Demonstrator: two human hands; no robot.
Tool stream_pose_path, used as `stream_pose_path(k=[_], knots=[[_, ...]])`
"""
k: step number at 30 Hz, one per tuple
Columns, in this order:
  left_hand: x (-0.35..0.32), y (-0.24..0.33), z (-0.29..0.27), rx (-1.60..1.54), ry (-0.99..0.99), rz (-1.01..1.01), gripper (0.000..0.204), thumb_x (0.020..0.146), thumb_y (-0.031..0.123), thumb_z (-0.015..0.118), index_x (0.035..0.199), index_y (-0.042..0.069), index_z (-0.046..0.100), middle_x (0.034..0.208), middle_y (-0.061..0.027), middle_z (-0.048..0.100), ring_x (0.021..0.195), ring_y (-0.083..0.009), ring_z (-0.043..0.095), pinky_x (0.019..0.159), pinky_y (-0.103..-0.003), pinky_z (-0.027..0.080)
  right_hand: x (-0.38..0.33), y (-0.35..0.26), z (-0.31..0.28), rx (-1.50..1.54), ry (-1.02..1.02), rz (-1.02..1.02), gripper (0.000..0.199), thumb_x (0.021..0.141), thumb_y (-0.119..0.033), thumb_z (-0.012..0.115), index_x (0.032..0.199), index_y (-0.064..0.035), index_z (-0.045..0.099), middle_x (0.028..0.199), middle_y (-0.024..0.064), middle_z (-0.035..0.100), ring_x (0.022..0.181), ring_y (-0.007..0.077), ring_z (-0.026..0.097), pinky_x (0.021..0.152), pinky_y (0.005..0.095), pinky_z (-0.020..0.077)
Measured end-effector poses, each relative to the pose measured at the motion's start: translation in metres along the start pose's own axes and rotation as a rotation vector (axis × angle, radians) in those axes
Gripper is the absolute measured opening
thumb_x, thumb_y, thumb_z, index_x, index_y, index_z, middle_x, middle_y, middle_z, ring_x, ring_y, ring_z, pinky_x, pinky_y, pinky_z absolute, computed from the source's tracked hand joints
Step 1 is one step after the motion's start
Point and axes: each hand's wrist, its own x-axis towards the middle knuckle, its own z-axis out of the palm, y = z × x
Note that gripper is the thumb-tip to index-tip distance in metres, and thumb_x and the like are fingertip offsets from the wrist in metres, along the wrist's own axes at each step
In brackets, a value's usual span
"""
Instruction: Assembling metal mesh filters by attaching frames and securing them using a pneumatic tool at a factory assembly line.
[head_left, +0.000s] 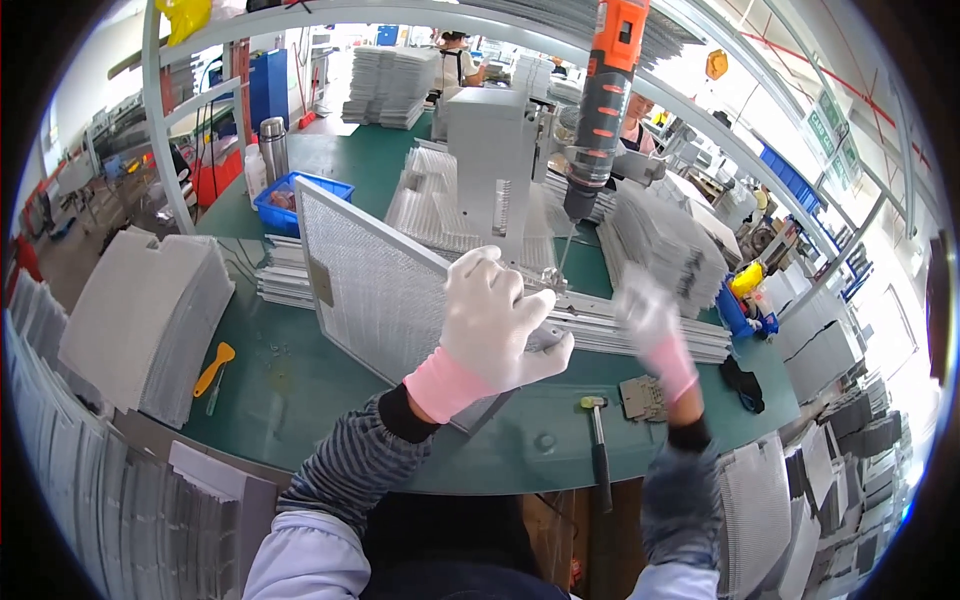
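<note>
My left hand (492, 318), in a white glove with a pink cuff, grips the edge of a grey framed mesh panel (375, 275). The panel stands tilted on the green table, its frame reaching up to the left. My right hand (650, 318), gloved the same way, is smeared by motion over the right part of a row of long metal strips (660, 345); its fingers cannot be made out. An orange and grey power screwdriver (600, 110) hangs bit down just beyond my hands. Its tip is close to a small metal piece (553, 281) at the panel's corner.
A hammer (599, 445) lies at the table's front edge, with small metal plates (642, 399) beside it. A yellow scraper (214, 368) is at the left near stacked panels (150, 320). Blue bins (305, 206) and a tall grey machine (487, 160) stand farther back.
</note>
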Motion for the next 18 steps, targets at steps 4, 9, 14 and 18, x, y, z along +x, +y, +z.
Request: stream_pose_path(k=[4,9,14,18], knots=[[0.004,0.001,0.001,0.026,-0.028,0.008,0.033,0.059,0.034,0.076,0.075,0.009,0.063,0.075,-0.0097,0.054,0.089,-0.0373,0.054,0.089,-0.051,0.041,0.142,-0.133,-0.043,0.285,0.237,-0.177,0.045,0.087,-0.016,0.065,0.126,0.0031,0.051,0.076,0.0048,0.063,0.066,0.0069,0.057,0.059,0.0235,0.0474],[0.007,0.002,0.003,-0.056,0.013,0.024,0.031,0.055,0.029,0.077,0.076,0.011,0.063,0.069,-0.0059,0.045,0.076,-0.031,0.052,0.088,-0.05,0.044,0.174,-0.175,-0.029,0.58,0.079,-0.035,0.024,0.081,-0.008,0.065,0.098,0.0018,0.051,0.064,0.0078,0.059,0.049,0.012,0.059,0.042,0.0253,0.0459],[0.014,0.004,-0.005,-0.053,0.004,0.057,0.03,0.057,0.029,0.076,0.067,0.009,0.057,0.062,-0.0064,0.045,0.067,-0.0268,0.051,0.086,-0.049,0.045,0.169,-0.182,-0.054,0.263,0.015,-0.025,0.027,0.076,-0.011,0.067,0.097,0.0011,0.055,0.059,0.0054,0.056,0.046,0.012,0.058,0.043,0.028,0.0471],[0.013,-0.003,-0.004,-0.053,-0.003,0.049,0.027,0.059,0.028,0.076,0.07,0.008,0.061,0.062,-0.0054,0.045,0.065,-0.025,0.05,0.086,-0.047,0.045,0.16,-0.201,-0.062,0.598,0.195,0.028,0.02,0.079,-0.015,0.069,0.087,0.0004,0.059,0.063,0.0083,0.061,0.049,0.0128,0.061,0.045,0.0252,0.049]])
